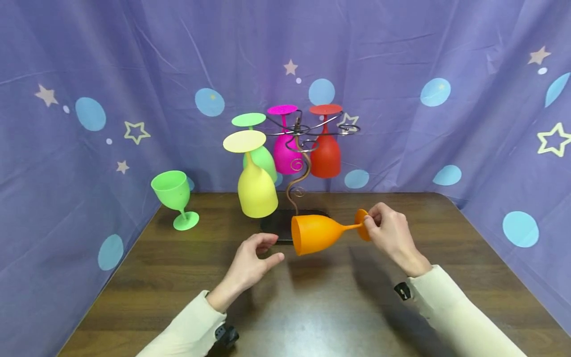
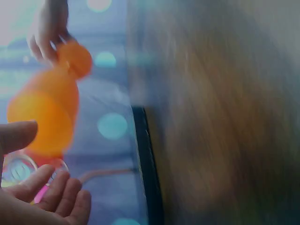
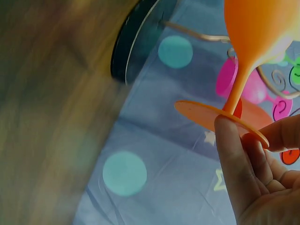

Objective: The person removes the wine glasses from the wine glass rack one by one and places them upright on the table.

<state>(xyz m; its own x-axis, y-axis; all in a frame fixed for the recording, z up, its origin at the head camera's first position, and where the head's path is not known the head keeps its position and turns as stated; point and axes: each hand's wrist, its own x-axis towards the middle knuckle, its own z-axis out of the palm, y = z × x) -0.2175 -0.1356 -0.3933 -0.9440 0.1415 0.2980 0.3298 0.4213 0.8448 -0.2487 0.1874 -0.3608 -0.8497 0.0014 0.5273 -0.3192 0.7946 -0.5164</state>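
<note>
My right hand (image 1: 392, 235) pinches the round foot of an orange goblet (image 1: 316, 233), which lies on its side in the air with its mouth to the left. In the right wrist view, thumb and fingers (image 3: 229, 154) grip the edge of that foot. My left hand (image 1: 250, 263) is near the goblet's mouth, thumb and fingers apart, holding nothing. Behind the goblet stands a wire glass rack (image 1: 305, 166) with a curled copper stem. Yellow (image 1: 257, 191), light green (image 1: 263, 161), magenta (image 1: 285, 151) and red (image 1: 325, 156) goblets hang upside down from it.
A green goblet (image 1: 173, 193) stands upright at the table's left back. The rack's black base (image 1: 278, 225) rests on the brown wooden table (image 1: 187, 277). A purple curtain (image 1: 383, 44) with stars and blue spots hangs behind and along both sides.
</note>
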